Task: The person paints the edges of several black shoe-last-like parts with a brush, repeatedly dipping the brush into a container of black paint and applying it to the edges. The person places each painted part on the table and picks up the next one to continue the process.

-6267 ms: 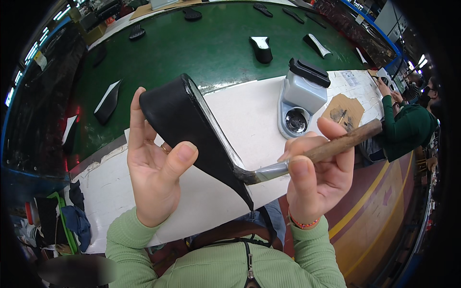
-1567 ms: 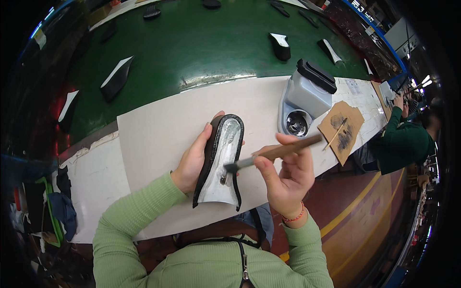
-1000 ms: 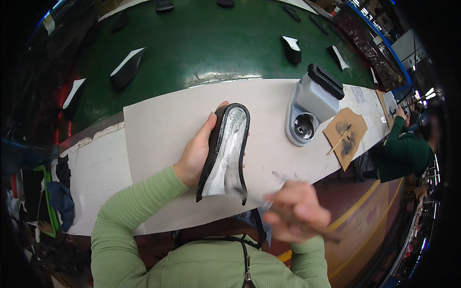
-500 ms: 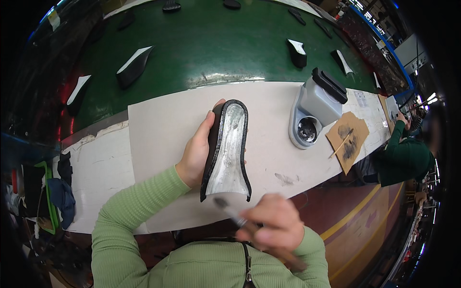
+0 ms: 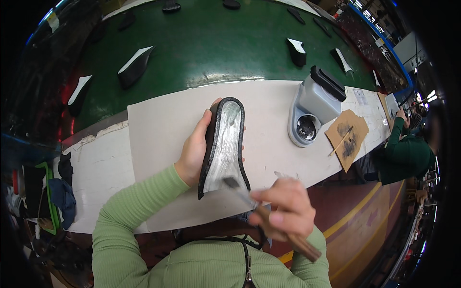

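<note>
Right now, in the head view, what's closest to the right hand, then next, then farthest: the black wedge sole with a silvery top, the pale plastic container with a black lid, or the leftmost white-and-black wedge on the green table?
1. Black sole: in the left hand, left of the right hand.
2. Pale container: ahead, slightly right.
3. Leftmost wedge: far left.
</note>
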A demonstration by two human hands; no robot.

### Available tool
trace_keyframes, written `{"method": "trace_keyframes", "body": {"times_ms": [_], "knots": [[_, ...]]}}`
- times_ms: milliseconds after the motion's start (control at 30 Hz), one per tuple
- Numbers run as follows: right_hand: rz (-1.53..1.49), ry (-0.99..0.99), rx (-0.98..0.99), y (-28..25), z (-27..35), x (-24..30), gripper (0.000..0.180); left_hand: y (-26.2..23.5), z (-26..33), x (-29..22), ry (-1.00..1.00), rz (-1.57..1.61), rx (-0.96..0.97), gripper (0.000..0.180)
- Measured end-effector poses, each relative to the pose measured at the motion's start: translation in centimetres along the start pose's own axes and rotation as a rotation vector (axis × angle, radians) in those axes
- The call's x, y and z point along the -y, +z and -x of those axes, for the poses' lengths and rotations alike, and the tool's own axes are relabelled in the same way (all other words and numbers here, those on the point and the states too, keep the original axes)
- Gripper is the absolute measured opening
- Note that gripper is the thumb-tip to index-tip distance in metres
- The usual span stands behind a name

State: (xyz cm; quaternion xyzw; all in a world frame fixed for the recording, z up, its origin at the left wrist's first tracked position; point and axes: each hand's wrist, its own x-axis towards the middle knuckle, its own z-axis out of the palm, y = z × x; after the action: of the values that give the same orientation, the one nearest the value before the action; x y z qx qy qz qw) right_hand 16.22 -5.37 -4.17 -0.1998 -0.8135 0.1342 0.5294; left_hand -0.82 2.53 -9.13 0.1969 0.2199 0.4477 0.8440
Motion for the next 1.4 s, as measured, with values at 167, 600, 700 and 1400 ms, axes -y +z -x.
{"method": "trace_keyframes", "body": {"times_ms": [167,600,700,1400], "knots": [[0.085,-0.045,0.071,-0.3,0.4,-0.9,0.036,0.2,0.0,-0.3,-0.025,0.05,-0.015,0.057],[0.047,0.02,-0.004,-1.3,1.7,1.0,0.034,-0.1,-0.2,-0.2,-0.047,0.065,-0.035,0.058],[-0.004,0.045,0.144,-1.6,1.8,0.8,0.036,-0.2,-0.1,-0.9,-0.038,0.062,-0.009,0.054],[-0.654,0.773,-0.767,-4.9,9.3,-7.5,0.029,1.2,0.0,-3.3,0.692,-0.979,-0.334,0.061]]}}
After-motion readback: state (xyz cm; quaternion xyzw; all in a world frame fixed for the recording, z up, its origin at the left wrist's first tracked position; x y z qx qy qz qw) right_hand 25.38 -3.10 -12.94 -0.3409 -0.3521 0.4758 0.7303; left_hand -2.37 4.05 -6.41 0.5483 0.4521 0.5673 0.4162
